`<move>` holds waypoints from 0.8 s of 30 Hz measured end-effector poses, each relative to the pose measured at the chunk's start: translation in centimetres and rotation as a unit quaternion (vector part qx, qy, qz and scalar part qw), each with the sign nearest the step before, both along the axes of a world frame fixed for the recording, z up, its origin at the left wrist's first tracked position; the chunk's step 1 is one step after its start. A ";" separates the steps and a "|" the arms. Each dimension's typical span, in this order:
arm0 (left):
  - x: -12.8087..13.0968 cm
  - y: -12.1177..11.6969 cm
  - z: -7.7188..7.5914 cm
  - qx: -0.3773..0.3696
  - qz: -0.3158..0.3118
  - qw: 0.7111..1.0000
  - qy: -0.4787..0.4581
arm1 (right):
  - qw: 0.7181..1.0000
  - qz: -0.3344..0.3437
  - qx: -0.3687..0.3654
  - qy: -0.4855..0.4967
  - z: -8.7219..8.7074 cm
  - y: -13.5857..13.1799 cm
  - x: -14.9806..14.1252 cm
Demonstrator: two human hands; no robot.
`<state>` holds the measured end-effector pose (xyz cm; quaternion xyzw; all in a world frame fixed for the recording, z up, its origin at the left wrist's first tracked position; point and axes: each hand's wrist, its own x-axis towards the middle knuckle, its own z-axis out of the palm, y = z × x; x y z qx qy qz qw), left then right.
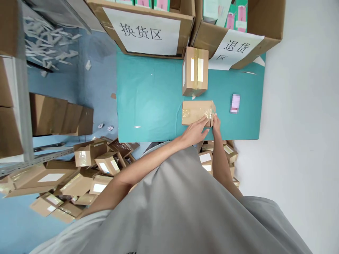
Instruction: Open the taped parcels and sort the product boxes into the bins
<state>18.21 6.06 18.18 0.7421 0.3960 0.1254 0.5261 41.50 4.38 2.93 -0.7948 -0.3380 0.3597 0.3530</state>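
Note:
A small taped cardboard box (194, 111) lies on the teal table (148, 102), near its front edge. My left hand (195, 130) rests on the box's near side with fingers stretched toward the tape at its right end. My right hand (216, 121) pinches the taped right corner of the same box. A second small box (195, 70) with white labels stands upright just behind it.
Two big open cartons with paper signs, one (148, 30) at the back middle and one (238, 31) at the back right, hold green and pink packs. A small phone-like item (235, 103) lies to the right. Many small boxes (87, 173) are heaped on the blue floor at left.

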 end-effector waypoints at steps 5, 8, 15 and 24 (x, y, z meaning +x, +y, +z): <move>-1.9 0.8 -1.8 -0.064 0.084 0.991 -0.084 | 0.998 -0.013 -0.040 -0.040 -0.3 0.1 0.0; -5.8 1.8 -4.8 -0.128 0.172 0.970 -0.117 | 0.998 -0.003 -0.037 -0.047 -0.4 0.3 -0.7; -16.6 4.9 -13.3 -0.204 0.339 0.918 0.029 | 0.974 0.182 -0.057 -0.119 1.0 1.2 -6.5; -21.2 -3.3 -14.4 -0.168 0.358 0.915 0.075 | 0.968 0.223 -0.091 -0.074 1.3 -6.2 -10.3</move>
